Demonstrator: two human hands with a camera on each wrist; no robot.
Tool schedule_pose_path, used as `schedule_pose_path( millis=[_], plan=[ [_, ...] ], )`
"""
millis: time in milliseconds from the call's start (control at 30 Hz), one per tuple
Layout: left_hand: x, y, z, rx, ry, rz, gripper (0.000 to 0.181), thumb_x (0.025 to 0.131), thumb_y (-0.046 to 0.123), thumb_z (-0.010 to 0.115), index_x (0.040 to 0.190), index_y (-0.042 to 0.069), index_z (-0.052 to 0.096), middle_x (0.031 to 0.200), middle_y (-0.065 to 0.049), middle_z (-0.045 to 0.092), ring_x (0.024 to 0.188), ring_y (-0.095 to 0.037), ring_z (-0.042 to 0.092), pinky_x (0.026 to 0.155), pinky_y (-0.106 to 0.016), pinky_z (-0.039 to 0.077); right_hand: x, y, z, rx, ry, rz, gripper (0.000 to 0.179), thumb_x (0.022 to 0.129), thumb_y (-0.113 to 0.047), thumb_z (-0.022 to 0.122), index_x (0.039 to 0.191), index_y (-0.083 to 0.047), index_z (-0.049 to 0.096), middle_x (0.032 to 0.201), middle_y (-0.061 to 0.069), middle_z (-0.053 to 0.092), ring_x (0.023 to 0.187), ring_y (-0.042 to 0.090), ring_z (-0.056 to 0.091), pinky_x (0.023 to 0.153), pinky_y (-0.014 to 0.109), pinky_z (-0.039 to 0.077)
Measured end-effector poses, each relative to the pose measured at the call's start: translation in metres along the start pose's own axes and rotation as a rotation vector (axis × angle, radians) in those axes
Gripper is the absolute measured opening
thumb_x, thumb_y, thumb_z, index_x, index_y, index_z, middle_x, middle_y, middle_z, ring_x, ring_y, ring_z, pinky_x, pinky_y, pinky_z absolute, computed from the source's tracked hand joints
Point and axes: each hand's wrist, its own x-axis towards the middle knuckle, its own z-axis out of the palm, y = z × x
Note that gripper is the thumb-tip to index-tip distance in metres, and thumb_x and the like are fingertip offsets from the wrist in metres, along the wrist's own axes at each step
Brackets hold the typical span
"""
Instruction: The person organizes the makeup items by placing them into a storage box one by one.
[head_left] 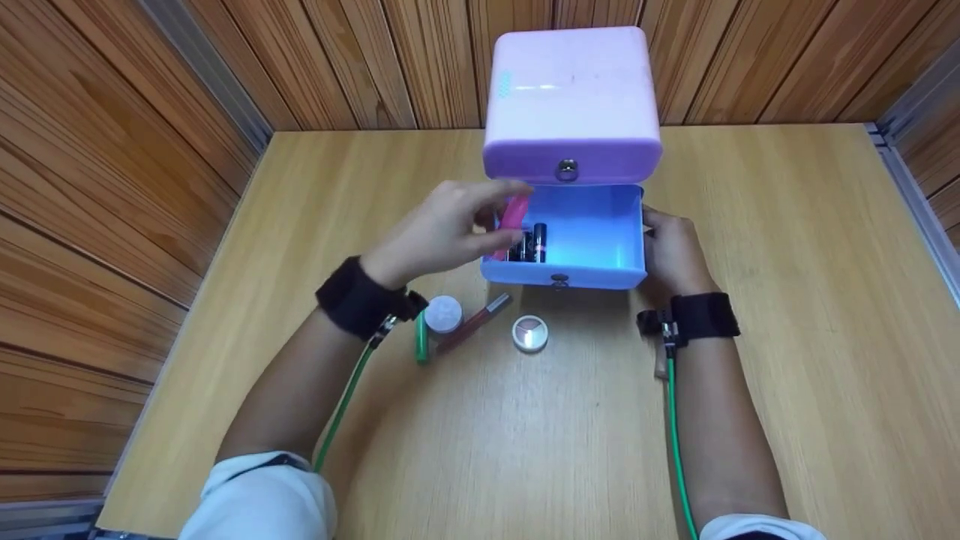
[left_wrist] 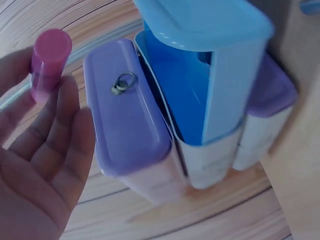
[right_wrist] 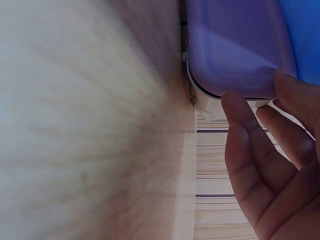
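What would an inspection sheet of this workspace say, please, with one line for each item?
Surface: table, light wood-look.
Job's things: pink tube over the open blue drawer of the box; black tubes inside.
Clutter: green tube, white jar, dark red tube, round case on the table.
Hands: left hand pinches the pink tube; right hand beside the drawer, contact unclear.
Cables: green cable at each wrist.
Surroundings: plank walls, metal frame.

Metal-framed plank walls (head_left: 105, 217) suggest a booth.
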Motion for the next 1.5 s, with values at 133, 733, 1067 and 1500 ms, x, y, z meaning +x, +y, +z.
schedule_pose_path(
  millis=[133, 733, 1067, 1500],
  plan=[
    [0.022, 0.004, 0.005, 0.034, 0.028, -0.041, 0.048, 0.092, 0.031, 0.069, 0.131, 0.012, 0.051, 0.079, 0.002, 0.061, 0.065, -0.009, 0.056, 0.057, -0.026, 0.046, 0.000, 0.000, -0.001, 0.006, -0.004, 0.022, 0.036, 0.096, -0.007, 0.057, 0.132, -0.007, 0.061, 0.134, 0.010, 0.056, 0.097, 0.027, 0.066, 0.084, 0.043, 0.052],
    [0.072, -0.020, 0.065, 0.385, -0.061, -0.143, 0.042, 0.091, 0.034, 0.070, 0.123, 0.016, 0.050, 0.085, 0.002, 0.058, 0.071, -0.010, 0.055, 0.061, -0.023, 0.044, -0.002, 0.002, 0.002, 0.000, 0.017, 0.012, 0.038, 0.092, -0.005, 0.058, 0.130, -0.006, 0.062, 0.130, 0.009, 0.060, 0.080, 0.024, 0.067, 0.072, 0.033, 0.053],
    [0.074, -0.033, 0.079, 0.410, -0.092, -0.210, 0.035, 0.088, 0.035, 0.073, 0.110, 0.015, 0.053, 0.077, 0.001, 0.055, 0.065, -0.012, 0.055, 0.055, -0.026, 0.041, -0.001, -0.001, 0.001, 0.003, 0.023, -0.022, 0.035, 0.093, -0.007, 0.060, 0.127, -0.010, 0.066, 0.126, 0.007, 0.063, 0.082, 0.024, 0.068, 0.073, 0.039, 0.054],
    [0.073, -0.040, 0.084, 0.368, -0.168, -0.282, 0.036, 0.086, 0.038, 0.074, 0.108, 0.015, 0.057, 0.078, 0.002, 0.057, 0.067, -0.013, 0.055, 0.055, -0.026, 0.041, -0.001, 0.001, 0.002, 0.000, 0.025, -0.023, 0.035, 0.093, -0.005, 0.058, 0.127, -0.008, 0.066, 0.132, 0.008, 0.059, 0.088, 0.026, 0.068, 0.077, 0.043, 0.054]
  ],
)
